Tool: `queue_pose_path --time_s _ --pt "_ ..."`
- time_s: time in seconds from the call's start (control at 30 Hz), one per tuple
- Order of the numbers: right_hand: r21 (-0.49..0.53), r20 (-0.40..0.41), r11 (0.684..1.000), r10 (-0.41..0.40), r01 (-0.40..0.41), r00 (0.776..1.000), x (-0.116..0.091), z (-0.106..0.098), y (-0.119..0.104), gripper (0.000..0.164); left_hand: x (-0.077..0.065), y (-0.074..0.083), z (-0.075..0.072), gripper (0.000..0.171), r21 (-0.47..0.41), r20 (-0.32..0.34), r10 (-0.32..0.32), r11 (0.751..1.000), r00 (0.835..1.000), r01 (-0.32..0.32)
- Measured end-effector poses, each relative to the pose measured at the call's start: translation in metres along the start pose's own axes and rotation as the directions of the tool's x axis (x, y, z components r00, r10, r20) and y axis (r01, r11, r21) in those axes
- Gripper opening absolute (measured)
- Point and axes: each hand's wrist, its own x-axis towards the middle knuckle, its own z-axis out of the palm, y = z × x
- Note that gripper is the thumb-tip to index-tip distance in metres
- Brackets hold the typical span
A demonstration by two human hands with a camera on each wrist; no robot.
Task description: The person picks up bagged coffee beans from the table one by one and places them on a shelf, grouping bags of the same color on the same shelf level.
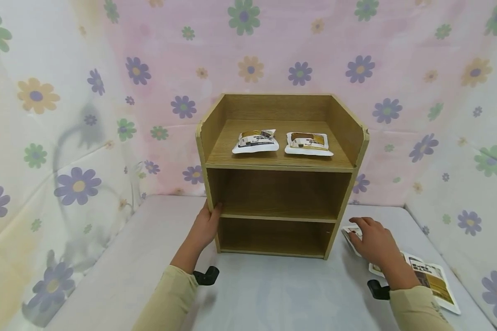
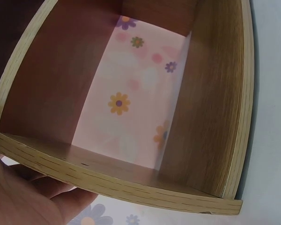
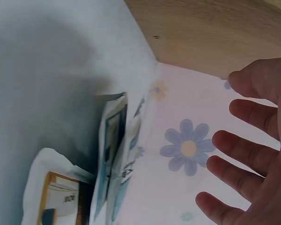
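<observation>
A small wooden shelf (image 1: 279, 169) with a raised rim on top stands upright on the table. My left hand (image 1: 203, 226) grips its left side panel, fingers behind the board (image 2: 117, 180) in the left wrist view. Two printed pouches lie on the top tier: a dark-and-white one (image 1: 255, 140) and a brown-and-white one (image 1: 308, 143). Right of the shelf, my right hand (image 1: 376, 242) hovers above more pouches with spread fingers, holding nothing. One pouch (image 1: 436, 280) lies near my right wrist; another (image 1: 352, 232) is partly hidden by the hand. The right wrist view shows pouches (image 3: 110, 154) beside the hand.
The lower two tiers are open at the front, and the left wrist view shows an opening at the back. Flowered cloth (image 1: 248, 50) hangs behind and on both sides. A pale cover (image 1: 252, 294) lies over the table.
</observation>
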Motion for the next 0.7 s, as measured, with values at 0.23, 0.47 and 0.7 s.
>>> queue_pose_path --time_s 0.23,0.47,0.7 --pt "0.007 0.046 0.999 0.053 -0.054 0.998 0.003 0.008 0.001 0.045 -0.001 0.000 0.000 0.058 0.002 -0.001 0.001 1.000 1.000 -0.001" --pt "-0.010 0.097 0.994 0.109 -0.108 0.989 0.007 0.015 0.006 0.050 -0.001 0.003 -0.001 0.057 0.011 0.002 -0.004 1.000 1.000 0.004" --pt "0.006 0.149 0.994 0.111 -0.113 0.983 0.010 0.020 0.010 0.051 -0.002 0.003 -0.001 0.058 0.013 0.005 -0.011 1.000 1.000 0.011"
